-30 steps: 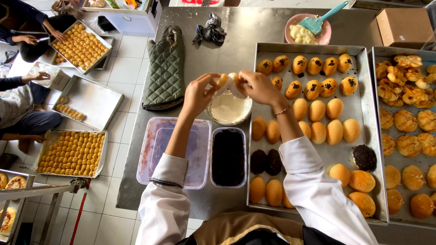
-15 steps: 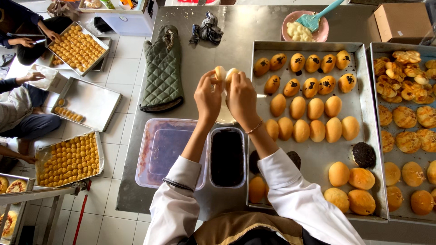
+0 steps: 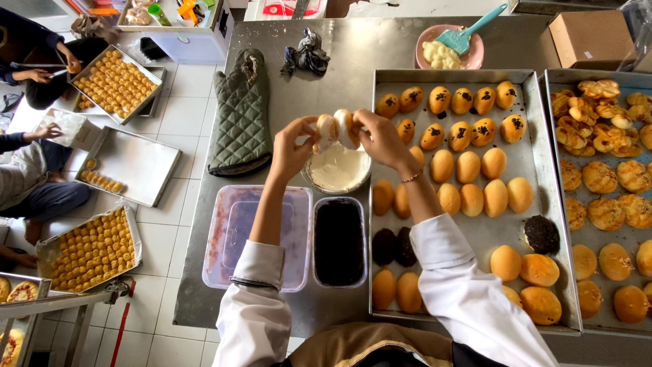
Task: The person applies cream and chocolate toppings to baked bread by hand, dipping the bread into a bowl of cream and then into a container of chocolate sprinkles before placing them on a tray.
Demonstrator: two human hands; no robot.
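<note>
My left hand [image 3: 293, 148] and my right hand [image 3: 379, 138] together hold a round bun coated in white cream [image 3: 337, 130] just above a small bowl of white cream [image 3: 337, 170]. In front of the bowl stands a rectangular tub of dark crumbs [image 3: 339, 241]. To the right lies a metal tray [image 3: 536, 177] with rows of golden buns; some at the back carry dark topping, and three are coated dark all over. A clear lidded tub [image 3: 234, 234] sits at the left of the crumb tub.
A green oven mitt [image 3: 241, 112] and a dark cloth [image 3: 307, 56] lie on the steel table [image 3: 353, 47]. A pink bowl with a teal brush [image 3: 448, 47], a cardboard box [image 3: 587, 37] and a second pastry tray [image 3: 611, 170] stand right. People sit on the floor at left among trays.
My hands lifted the bun from the cream bowl and keep it above the bowl, shifting slightly left between frames. The view moved a little.
</note>
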